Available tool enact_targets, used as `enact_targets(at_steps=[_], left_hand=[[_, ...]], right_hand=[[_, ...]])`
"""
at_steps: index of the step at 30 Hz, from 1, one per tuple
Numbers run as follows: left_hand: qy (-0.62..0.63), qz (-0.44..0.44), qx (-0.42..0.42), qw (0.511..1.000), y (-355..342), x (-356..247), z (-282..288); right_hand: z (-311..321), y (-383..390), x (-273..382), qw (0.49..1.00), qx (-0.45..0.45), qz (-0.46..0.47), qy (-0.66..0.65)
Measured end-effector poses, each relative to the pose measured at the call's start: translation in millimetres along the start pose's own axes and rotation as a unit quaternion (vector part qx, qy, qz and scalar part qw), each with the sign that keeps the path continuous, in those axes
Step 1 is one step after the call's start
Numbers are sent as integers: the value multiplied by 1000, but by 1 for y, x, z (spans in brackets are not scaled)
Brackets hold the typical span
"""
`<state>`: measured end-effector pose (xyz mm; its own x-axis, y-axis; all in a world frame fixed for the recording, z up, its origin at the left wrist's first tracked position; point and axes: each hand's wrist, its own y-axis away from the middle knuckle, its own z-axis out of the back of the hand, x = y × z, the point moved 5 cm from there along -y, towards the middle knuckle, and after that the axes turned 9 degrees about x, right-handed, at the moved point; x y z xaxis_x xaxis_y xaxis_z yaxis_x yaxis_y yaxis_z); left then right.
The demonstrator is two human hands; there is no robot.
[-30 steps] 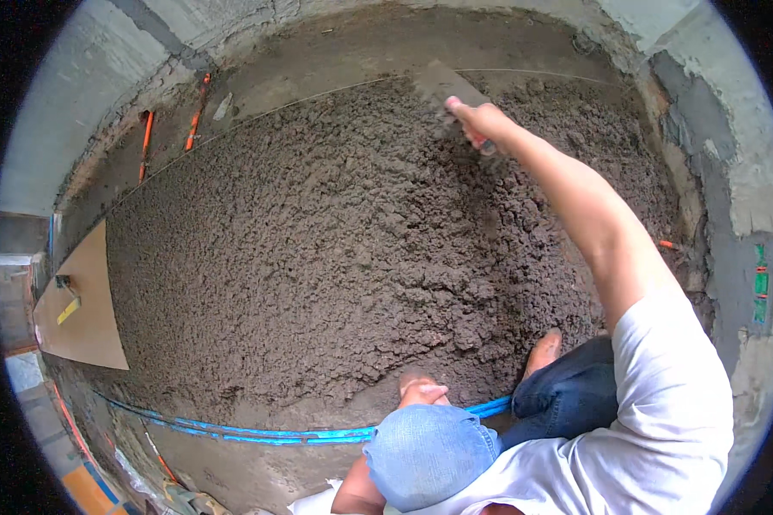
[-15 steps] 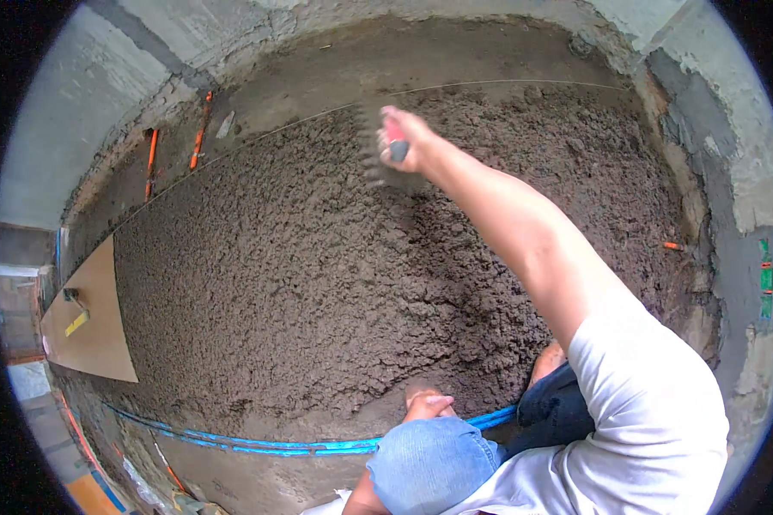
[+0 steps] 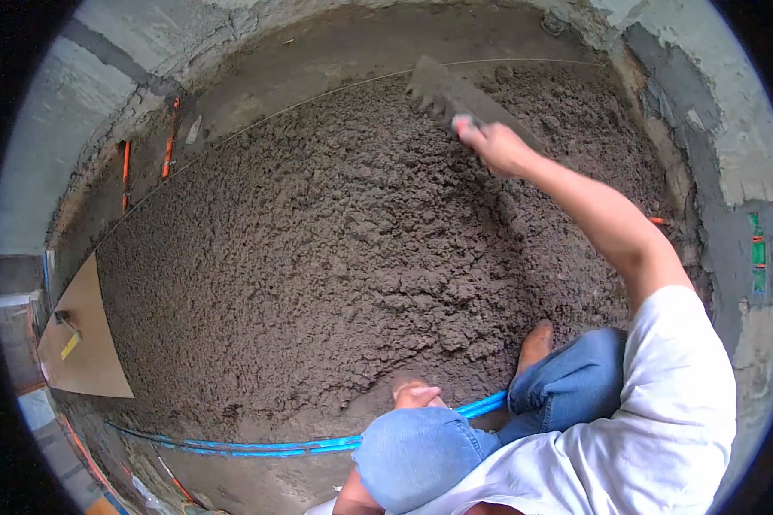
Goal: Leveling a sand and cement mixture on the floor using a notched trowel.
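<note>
We see the right hand (image 3: 500,148) closed round a trowel (image 3: 471,97) over mortar (image 3: 275,257), spread to the string (image 3: 532,59) yet mostly lumpy (levelling looks unfinished); beyond the knee (image 3: 425,451), the left hand's (image 3: 419,396) grip we cannot tell.

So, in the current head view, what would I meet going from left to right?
Tan board, farther orange pipe, left hand, right hand, short orange stub, green wall strip.

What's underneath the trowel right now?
Rough mortar shows beside the trowel held in the right hand; a thin string reaches its far end from both sides. The patch directly beneath is covered, so whether the string passes under can't be seen.
</note>
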<state>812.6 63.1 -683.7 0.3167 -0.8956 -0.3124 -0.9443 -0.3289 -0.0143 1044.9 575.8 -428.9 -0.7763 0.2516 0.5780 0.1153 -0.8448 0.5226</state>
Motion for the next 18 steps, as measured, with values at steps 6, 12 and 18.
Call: enact_targets(at_steps=[6, 12, 18], left_hand=[[-21, 97, -361, 927, 32, 28, 28], [-95, 66, -245, 962, -3, -48, -35], [-171, -73, 160, 969, -25, -54, -31]], right_hand=[[9, -2, -35, 992, -28, 23, 122], [41, -38, -37, 984, -145, 2, 101], [11, -35, -26, 973, -184, -18, 139]])
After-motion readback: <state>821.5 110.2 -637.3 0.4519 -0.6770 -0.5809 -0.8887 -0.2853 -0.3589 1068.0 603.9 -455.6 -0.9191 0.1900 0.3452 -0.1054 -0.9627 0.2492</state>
